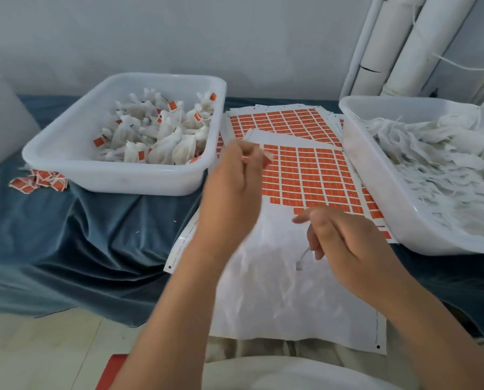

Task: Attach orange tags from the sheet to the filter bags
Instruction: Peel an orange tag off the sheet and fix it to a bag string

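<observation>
Over the white paper sheet w/ orange tags on the blue-clothed bench, left hand pinches a small blurred white-orange bit; right hand curled, can't tell if holding. Tagged white filter bags sit in left-side white plastic tub.

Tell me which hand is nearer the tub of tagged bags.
Left. The left hand, pinching a tag, hangs just off the near right corner of the tub; the right hand is farther, over the bare part of the sheet.
</observation>
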The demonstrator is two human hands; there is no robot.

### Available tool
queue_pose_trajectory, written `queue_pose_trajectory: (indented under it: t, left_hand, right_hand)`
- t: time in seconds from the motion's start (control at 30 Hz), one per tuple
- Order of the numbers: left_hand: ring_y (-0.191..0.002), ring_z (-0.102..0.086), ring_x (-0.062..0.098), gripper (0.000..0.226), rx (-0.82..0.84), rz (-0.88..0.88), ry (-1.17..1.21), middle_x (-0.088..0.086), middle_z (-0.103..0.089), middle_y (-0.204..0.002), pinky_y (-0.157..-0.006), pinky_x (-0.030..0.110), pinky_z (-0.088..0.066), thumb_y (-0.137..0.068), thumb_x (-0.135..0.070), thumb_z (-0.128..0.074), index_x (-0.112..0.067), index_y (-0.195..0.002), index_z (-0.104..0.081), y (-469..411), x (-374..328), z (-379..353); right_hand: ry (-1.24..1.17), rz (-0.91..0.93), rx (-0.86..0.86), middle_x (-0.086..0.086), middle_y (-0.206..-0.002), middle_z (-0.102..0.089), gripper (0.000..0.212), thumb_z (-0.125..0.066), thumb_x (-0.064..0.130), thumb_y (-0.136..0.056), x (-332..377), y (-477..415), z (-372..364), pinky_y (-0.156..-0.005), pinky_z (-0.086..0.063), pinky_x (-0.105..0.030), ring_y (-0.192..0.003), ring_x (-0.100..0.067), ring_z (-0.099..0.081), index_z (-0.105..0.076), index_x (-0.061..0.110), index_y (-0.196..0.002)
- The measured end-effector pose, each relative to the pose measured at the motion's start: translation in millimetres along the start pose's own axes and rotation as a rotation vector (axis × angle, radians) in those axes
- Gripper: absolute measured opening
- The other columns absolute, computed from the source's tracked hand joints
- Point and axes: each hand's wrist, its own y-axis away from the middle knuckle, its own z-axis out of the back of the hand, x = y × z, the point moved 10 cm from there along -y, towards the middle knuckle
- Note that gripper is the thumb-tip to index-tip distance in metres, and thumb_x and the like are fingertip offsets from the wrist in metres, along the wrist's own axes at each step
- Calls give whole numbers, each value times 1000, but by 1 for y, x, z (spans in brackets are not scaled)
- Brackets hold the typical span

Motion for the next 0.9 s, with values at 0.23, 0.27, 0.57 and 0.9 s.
queue_pose_trajectory:
  t: [0.23, 0.27, 0.57, 0.9]
  left_hand:
    - [-63, -54, -1, 23, -226, -77, -377, -19, -59, -73, -66, 22, -43, -102, -33, -43, -25, -98, -63, -139, -7, 113]
    - [-66, -55, 5, 26, -216, -54, -448, -20, -58, -75, -68, 27, -42, -102, -32, -43, -22, -103, -66, -162, 1, 119]
    - [-68, -57, 19, 31, 138, 94, -699, 1, -68, -88, -62, 28, -41, -101, -19, -43, -9, -109, -71, -254, 94, 97]
    - [-56, -50, 19, 27, 224, 93, -767, -2, -60, -67, -60, 30, -43, -90, -28, -57, -11, -70, -62, -247, 99, 91]
  right_hand:
    - [51, 15, 152, 43, -93, -62, 42, -24, 69, -100, 6, 3, -16, -77, -45, -17, -97, 8, -65, -63, 55, -97]
    - [57, 5, 176, 44, -93, -62, 44, -22, 73, -99, 5, 3, -19, -77, -45, -16, -97, 9, -64, -62, 55, -97]
    - [153, -17, 293, 20, -88, -69, 85, -7, 91, -87, -9, 1, -29, -72, -49, -11, -88, -1, -68, -69, 34, -95]
    - [137, 3, 313, 26, -92, -68, 49, -32, 71, -90, 10, 0, -9, -79, -46, -10, -89, -2, -65, -68, 38, -92]
